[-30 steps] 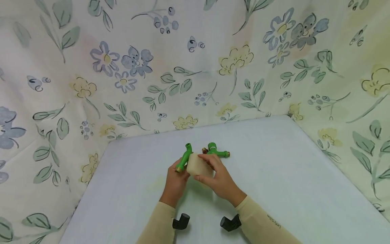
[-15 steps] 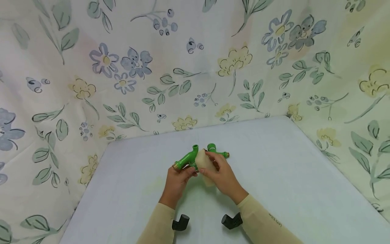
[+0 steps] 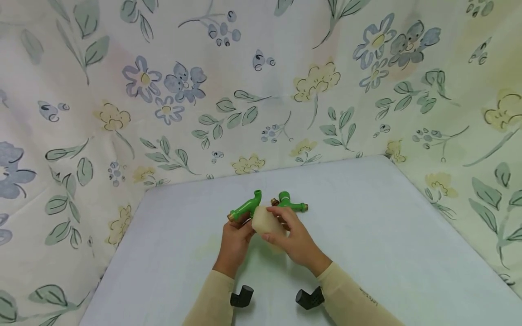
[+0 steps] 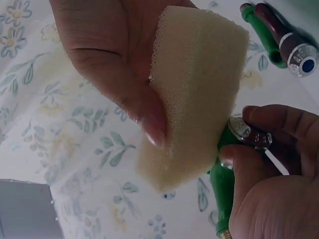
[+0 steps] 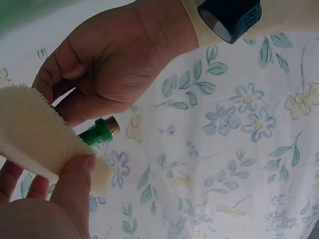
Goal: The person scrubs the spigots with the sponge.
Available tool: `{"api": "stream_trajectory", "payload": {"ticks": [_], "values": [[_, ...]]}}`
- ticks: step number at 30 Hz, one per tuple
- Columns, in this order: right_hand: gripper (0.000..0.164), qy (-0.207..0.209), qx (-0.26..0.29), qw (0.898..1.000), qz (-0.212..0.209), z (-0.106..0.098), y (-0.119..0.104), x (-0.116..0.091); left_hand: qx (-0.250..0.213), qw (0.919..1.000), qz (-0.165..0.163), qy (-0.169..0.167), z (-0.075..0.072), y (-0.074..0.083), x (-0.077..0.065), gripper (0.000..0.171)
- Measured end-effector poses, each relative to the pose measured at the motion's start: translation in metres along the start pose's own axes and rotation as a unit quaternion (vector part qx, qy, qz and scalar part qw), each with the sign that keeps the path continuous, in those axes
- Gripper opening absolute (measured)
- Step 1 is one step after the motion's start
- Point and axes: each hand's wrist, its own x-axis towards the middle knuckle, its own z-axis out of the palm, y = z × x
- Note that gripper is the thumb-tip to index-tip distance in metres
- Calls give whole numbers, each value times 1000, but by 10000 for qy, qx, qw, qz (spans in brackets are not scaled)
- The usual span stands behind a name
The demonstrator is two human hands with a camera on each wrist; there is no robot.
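Observation:
My left hand point(image 3: 234, 244) pinches a green garden tap point(image 3: 244, 209) near its handle. In the left wrist view this tap point(image 4: 222, 191) shows a silver-capped, dark reddish handle point(image 4: 254, 133) between thumb and fingers. A brass threaded end point(image 5: 115, 125) pokes out past the left hand in the right wrist view. My right hand point(image 3: 301, 242) grips a thick cream sponge point(image 3: 265, 221) between thumb and fingers. The sponge point(image 4: 199, 94) is right against the tap or very close to it, and covers part of it; whether they touch I cannot tell.
A second green tap point(image 3: 294, 206) lies on the white-covered table point(image 3: 367, 226) just beyond the right hand. Its cap point(image 4: 307, 65) has a blue dot. Floral cloth point(image 3: 261, 90) hangs behind and at the sides. Black wrist devices point(image 3: 242, 296) sit at both sleeves.
The tap swung rightward and turned half a second ago, then came back left. The sponge tipped along its side and returned to face up. Both hands keep their holds; the second tap stays put.

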Motion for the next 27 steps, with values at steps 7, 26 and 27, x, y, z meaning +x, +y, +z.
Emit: {"api": "stream_trajectory", "payload": {"ticks": [7, 26, 27], "values": [[60, -105, 99, 9996, -222, 4, 1, -1, -44, 9999, -68, 118, 3, 0, 1, 43], [63, 194, 93, 9995, 219, -7, -35, -1, -22, 9986, 140, -515, 1, 1, 3, 34], [63, 211, 113, 9993, 295, -8, -34, 0, -70, 9981, 154, -598, 1, 2, 3, 34]]}}
